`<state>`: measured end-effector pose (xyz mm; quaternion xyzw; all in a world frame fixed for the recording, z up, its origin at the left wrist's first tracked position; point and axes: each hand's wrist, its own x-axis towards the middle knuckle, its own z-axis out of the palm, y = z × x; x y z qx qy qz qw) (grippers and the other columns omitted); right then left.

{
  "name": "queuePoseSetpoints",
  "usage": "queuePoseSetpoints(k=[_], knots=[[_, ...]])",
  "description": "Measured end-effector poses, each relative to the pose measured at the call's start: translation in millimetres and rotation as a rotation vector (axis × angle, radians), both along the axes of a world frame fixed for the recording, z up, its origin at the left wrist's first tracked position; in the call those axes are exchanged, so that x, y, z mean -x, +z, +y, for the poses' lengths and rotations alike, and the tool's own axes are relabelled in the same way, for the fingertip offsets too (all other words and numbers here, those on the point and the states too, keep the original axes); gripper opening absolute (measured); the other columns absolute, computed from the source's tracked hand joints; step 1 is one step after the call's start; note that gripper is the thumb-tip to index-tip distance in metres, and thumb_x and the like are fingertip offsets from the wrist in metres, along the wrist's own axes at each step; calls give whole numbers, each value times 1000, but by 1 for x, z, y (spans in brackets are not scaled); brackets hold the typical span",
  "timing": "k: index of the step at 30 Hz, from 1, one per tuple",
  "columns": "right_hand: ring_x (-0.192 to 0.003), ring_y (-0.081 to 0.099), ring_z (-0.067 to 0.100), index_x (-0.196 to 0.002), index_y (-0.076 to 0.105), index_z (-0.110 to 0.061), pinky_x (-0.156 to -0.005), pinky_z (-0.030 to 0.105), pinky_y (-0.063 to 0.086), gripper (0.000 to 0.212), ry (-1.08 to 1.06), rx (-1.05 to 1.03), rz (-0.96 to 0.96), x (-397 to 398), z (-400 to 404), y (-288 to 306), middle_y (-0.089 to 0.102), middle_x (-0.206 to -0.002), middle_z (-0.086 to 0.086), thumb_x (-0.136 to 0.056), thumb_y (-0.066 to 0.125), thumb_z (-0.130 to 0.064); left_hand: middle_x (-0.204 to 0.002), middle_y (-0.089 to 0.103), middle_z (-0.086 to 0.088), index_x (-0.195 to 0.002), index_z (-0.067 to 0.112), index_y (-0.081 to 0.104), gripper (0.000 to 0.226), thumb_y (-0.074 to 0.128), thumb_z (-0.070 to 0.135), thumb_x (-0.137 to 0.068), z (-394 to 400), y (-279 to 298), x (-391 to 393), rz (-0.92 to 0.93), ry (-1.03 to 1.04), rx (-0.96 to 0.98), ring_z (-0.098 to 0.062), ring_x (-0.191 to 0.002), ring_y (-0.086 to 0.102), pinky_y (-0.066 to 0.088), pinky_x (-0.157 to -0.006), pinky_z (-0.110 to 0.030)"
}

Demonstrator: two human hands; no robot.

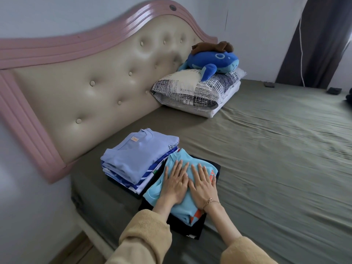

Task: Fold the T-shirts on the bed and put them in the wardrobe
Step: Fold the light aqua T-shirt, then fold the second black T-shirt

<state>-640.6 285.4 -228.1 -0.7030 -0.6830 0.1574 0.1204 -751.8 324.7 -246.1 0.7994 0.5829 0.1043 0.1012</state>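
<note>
A folded light turquoise T-shirt (182, 210) with an orange print lies on top of a folded black T-shirt (192, 228) near the bed's front left corner. My left hand (174, 184) and my right hand (202, 184) press flat on the turquoise shirt side by side, fingers straight and spread. To their left stands a stack of several folded T-shirts (137, 159), topped by a pale blue one. The wardrobe is out of view.
The bed (276, 159) has an olive sheet and a tufted cream headboard (95, 82) with a pink frame. A patterned pillow (196, 92) with a blue plush toy (211, 61) lies at the head. Small dark objects (334, 90) sit at the far edge by a dark curtain (320, 40).
</note>
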Motion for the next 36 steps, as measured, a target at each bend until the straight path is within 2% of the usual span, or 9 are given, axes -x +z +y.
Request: queuePoseSetpoints(k=[5,10,14,20,29,36], knots=[[-145,-16,11,-151,-6,-25,-113,51,-12,58,-6,94,33,-14,-15,7,-16,-158,-3,-101,16,-46,-158,-16,1,-150,21,-13,51,6,31,-104,-10,14,-4,116,49,35,-13,-145,-19,-16,-114,-46],[-144,-16,7,-150,-9,-20,-113,52,-11,60,-52,123,62,-57,-49,11,-16,-157,-5,-102,15,-46,-158,-14,3,-151,18,-10,53,10,34,-104,-35,24,-24,48,27,34,-10,-145,-16,-18,-113,-45],[-145,-11,7,-150,-7,-19,-115,49,-8,61,-127,136,85,-104,-85,22,-13,-158,-5,-102,16,-46,-160,-9,3,-152,18,1,53,15,34,-104,-60,31,-68,-55,-79,59,-9,-146,-12,-10,-116,-39],[-146,-7,9,-151,-5,-15,-117,45,-1,61,-238,145,59,-195,-154,37,-9,-159,-3,-103,20,-42,-160,7,-5,-152,11,8,55,27,29,-104,-111,47,-175,-162,-288,141,-16,-147,5,5,-119,-28],[-146,0,10,-151,-3,-12,-117,40,8,64,-520,105,49,-375,-289,54,-3,-159,-1,-102,28,-39,-157,18,-10,-152,11,8,60,36,27,-102,-232,63,-376,-215,-609,233,-20,-145,18,15,-117,-30],[-145,14,14,-151,0,-8,-116,38,19,69,-744,87,14,-488,-402,62,7,-159,5,-99,41,-30,-152,30,-16,-152,9,8,63,41,26,-101,-327,62,-509,-279,-748,438,-23,-140,30,21,-113,-27]])
